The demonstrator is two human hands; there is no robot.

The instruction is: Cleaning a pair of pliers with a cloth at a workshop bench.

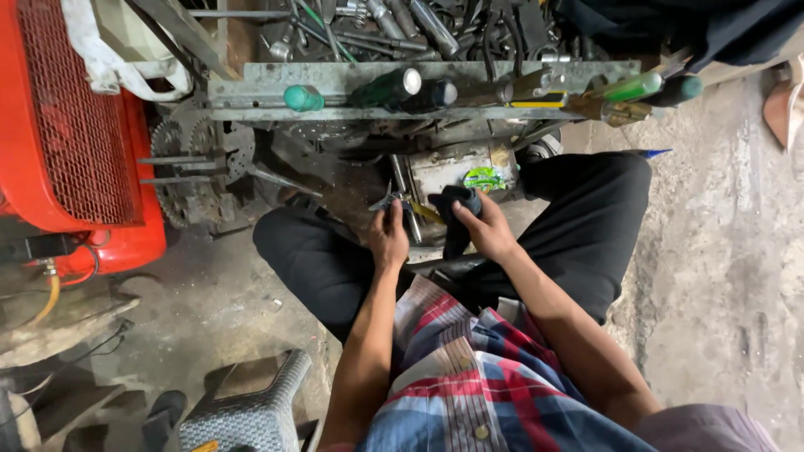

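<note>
My left grip [389, 237] is shut tight on small pliers [394, 201], pointing up, just beside the dark rag [456, 209] bunched in my right grip [486, 230].

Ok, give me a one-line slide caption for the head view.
Seated person's left hand grips pliers while the right hand holds a dark cloth, below a rack of screwdrivers.
</note>
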